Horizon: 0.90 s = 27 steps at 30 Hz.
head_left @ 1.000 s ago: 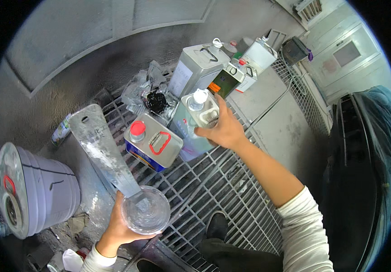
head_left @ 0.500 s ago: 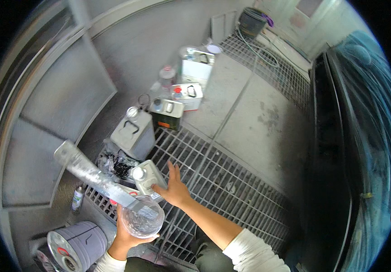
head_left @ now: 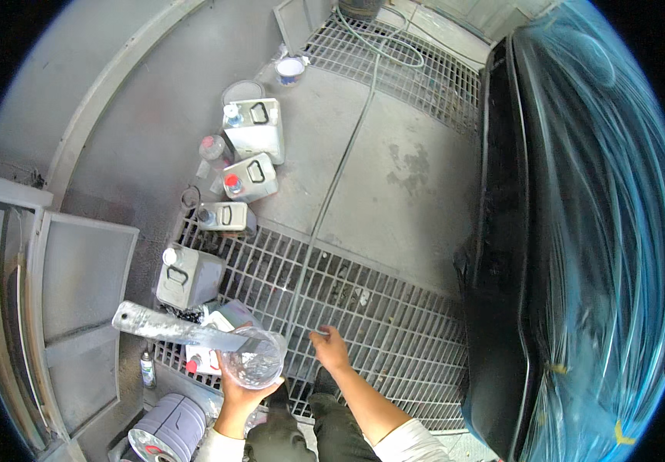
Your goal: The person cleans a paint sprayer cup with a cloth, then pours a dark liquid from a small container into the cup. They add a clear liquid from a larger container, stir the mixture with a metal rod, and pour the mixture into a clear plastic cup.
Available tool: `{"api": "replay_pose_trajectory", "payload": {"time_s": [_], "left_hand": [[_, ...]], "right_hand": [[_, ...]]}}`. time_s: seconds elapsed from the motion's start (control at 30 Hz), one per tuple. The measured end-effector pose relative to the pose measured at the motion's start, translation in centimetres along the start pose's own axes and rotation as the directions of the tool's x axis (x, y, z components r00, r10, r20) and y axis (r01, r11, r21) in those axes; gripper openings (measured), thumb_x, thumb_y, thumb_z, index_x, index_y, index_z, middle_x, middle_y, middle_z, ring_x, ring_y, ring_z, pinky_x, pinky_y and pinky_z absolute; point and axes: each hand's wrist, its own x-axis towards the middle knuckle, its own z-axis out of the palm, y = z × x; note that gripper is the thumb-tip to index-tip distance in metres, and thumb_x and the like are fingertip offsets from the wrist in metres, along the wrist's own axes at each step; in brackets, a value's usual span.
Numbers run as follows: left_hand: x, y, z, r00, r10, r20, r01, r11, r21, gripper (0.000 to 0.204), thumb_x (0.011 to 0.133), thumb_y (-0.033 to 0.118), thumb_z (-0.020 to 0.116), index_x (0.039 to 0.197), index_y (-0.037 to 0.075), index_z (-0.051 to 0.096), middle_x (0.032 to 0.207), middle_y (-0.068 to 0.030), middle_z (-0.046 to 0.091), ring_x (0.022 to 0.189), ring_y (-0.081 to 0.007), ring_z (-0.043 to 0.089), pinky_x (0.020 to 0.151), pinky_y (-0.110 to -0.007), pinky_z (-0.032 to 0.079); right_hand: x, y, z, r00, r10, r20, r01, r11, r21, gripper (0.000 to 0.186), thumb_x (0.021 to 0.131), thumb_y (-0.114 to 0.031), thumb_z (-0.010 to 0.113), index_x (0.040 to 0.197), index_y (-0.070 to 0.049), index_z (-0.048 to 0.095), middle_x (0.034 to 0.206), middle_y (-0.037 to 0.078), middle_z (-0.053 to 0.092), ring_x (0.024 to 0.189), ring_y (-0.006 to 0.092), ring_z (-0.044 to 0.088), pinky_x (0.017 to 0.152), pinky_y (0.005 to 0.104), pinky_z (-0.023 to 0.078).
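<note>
My left hand is closed round a clear plastic cup, gripping it from below and the side. A long flat metal stirring stick, smeared pale, stands tilted in it, its wide end sticking out to the left. My right hand is over the floor grating, right of the cup and apart from it. Its fingers are loosely bent with a gap at the thumb, and I see nothing held. Behind the stick and cup, a metal can is partly hidden. A white container with a red cap stands beside the cup.
Several metal cans, including a large grey can and a red-capped can, line the left wall. A lilac pail and spray can are lower left. A hose crosses the floor grating. Blue plastic sheeting covers a dark panel at right.
My right hand has left the metal can and moved right, its spread fingers now bent. The cup and stick remain in my left hand. My view has turned toward the right.
</note>
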Motion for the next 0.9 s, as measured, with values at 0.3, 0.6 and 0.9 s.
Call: {"api": "replay_pose_trajectory", "payload": {"time_s": [0.3, 0.6, 0.9], "left_hand": [[20.4, -5.1, -2.3, 0.999, 0.050, 0.008, -0.050, 0.998, -0.046, 0.119, 0.061, 0.013, 0.098, 0.154, 0.009, 0.023, 0.158, -0.0127, 0.035, 0.136, -0.0273, 0.048, 0.113, -0.045, 0.043], [33.9, -15.6, -4.7, 0.989, 0.129, 0.072, -0.124, 0.990, -0.066, 0.119, 0.057, 0.011, 0.099, 0.153, 0.008, 0.028, 0.157, -0.0133, 0.037, 0.138, -0.0277, 0.046, 0.114, -0.043, 0.043], [35.4, -20.1, -6.4, 0.985, 0.171, 0.022, -0.167, 0.978, -0.124, 0.120, 0.059, 0.017, 0.099, 0.154, 0.005, 0.027, 0.153, -0.0170, 0.042, 0.141, -0.0305, 0.045, 0.115, -0.044, 0.039]], "right_hand": [[17.3, -23.2, -2.9, 0.855, -0.515, 0.053, 0.508, 0.814, -0.282, 0.081, 0.084, -0.039, 0.077, 0.148, -0.003, 0.044, 0.126, 0.017, 0.069, 0.115, 0.0313, 0.067, 0.099, 0.0408, 0.051], [33.4, -48.9, -0.4, 0.239, -0.918, 0.317, 0.672, -0.080, -0.737, 0.132, 0.061, -0.042, 0.094, 0.163, -0.013, 0.015, 0.162, 0.028, 0.027, 0.149, 0.0468, 0.029, 0.122, 0.0505, 0.031], [31.8, -54.2, 3.3, 0.410, -0.739, 0.534, 0.634, -0.190, -0.749, 0.122, 0.059, -0.039, 0.087, 0.162, -0.023, 0.024, 0.129, 0.024, 0.057, 0.120, 0.0441, 0.055, 0.107, 0.0474, 0.046]]}}
